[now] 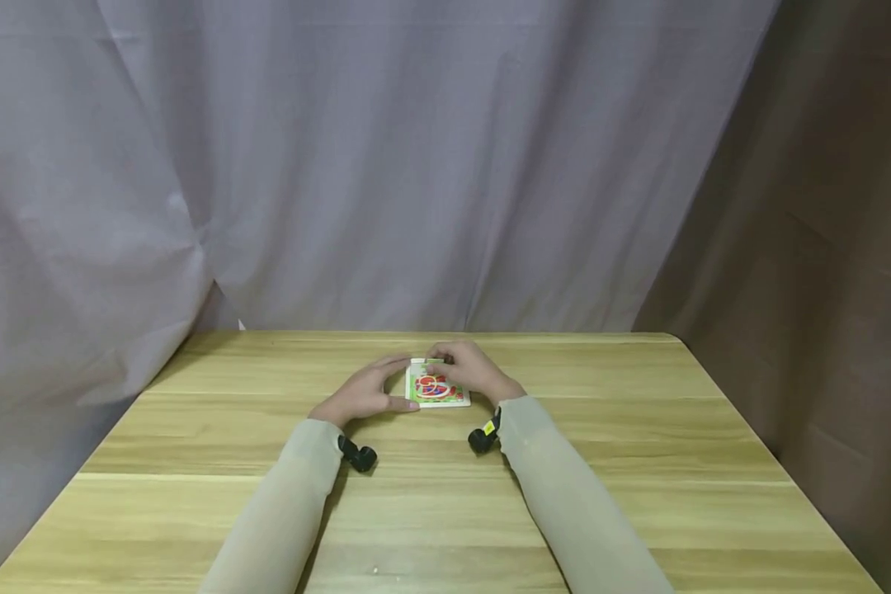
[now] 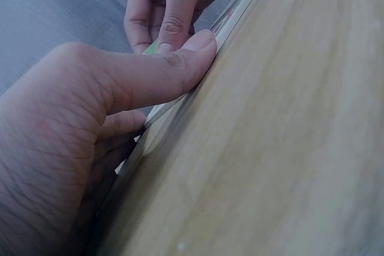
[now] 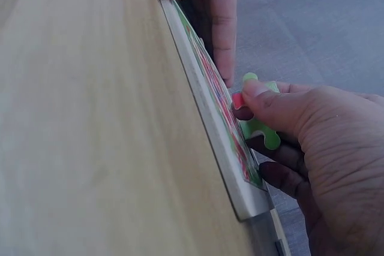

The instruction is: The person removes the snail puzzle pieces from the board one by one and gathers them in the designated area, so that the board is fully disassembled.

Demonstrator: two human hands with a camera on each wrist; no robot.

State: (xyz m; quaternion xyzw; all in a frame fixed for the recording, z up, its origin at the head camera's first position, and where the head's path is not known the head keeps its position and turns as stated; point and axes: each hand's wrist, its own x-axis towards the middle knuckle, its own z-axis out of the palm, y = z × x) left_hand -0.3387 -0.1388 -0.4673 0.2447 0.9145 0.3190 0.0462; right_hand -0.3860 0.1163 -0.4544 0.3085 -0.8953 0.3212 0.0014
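A small square jigsaw puzzle in a white-rimmed board (image 1: 445, 405) lies flat near the far side of the table, its picture red and green with white curves. At its left side, my left hand (image 1: 364, 392) holds the board, thumb on the near corner and fingers at the far corner. My right hand (image 1: 475, 370) is over the board's right part. Between its thumb and fingers it pinches a green jigsaw piece (image 3: 264, 133) with a red patch, just above the board in the right wrist view. The right hand hides part of the picture.
The wooden table (image 1: 416, 511) extends around the board on every side. A grey curtain (image 1: 386, 165) hangs behind the far edge, and a darker brown cloth (image 1: 824, 206) hangs on the right. Both wrists wear small black cameras.
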